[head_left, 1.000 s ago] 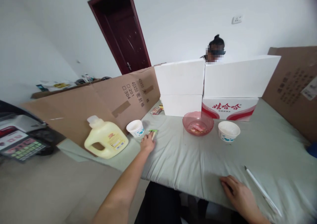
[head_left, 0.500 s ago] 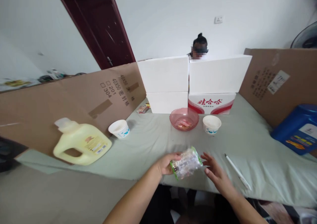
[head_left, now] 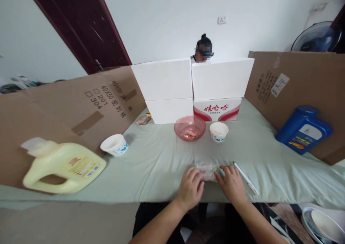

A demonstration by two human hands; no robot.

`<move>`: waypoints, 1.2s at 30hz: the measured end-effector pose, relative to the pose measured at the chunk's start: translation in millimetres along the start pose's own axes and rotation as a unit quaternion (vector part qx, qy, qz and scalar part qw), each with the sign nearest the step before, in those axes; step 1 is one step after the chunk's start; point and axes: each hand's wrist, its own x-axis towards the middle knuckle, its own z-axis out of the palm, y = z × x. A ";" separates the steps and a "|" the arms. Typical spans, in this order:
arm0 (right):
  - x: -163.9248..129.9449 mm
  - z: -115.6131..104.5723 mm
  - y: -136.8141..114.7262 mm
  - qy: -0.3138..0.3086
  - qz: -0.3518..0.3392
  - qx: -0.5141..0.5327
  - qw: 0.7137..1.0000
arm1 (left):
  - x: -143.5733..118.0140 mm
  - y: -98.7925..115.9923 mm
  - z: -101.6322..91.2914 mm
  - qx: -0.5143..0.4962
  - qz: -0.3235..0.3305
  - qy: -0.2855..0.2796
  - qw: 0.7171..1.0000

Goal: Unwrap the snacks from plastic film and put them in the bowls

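Pale green cloth [head_left: 157, 157] spreads around the pink bowl [head_left: 184, 133], with white boxes [head_left: 164, 80] close behind the bowl and a paper cup [head_left: 219, 133] just right of it. In front of the bowl, across a stretch of cloth, a clear packet [head_left: 207, 172] lies near the front edge. The left hand [head_left: 191, 187] grasps its left end, the right hand [head_left: 233, 183] its right.
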 end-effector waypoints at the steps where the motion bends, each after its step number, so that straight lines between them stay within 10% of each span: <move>1: 0.2 -4.5 4.2 0.014 0.002 -0.024 1.000 | -6.0 5.4 3.3 0.018 0.032 -0.024 0.999; 10: -4.5 -23.9 60.3 -0.070 0.088 -0.160 0.981 | -19.4 11.3 18.8 0.055 0.035 -0.040 0.997; 17: 35.0 -34.2 1.8 -0.148 -0.155 -0.014 0.977 | -21.8 9.6 19.2 0.054 0.039 -0.029 0.997; 24: 52.1 -28.8 -26.5 -0.203 -0.231 -0.049 0.950 | -20.6 10.6 16.5 0.048 0.036 -0.031 0.998; 36: 26.0 -55.9 56.5 -0.202 -0.164 -0.102 0.960 | -20.7 10.9 17.3 0.042 0.031 -0.016 0.999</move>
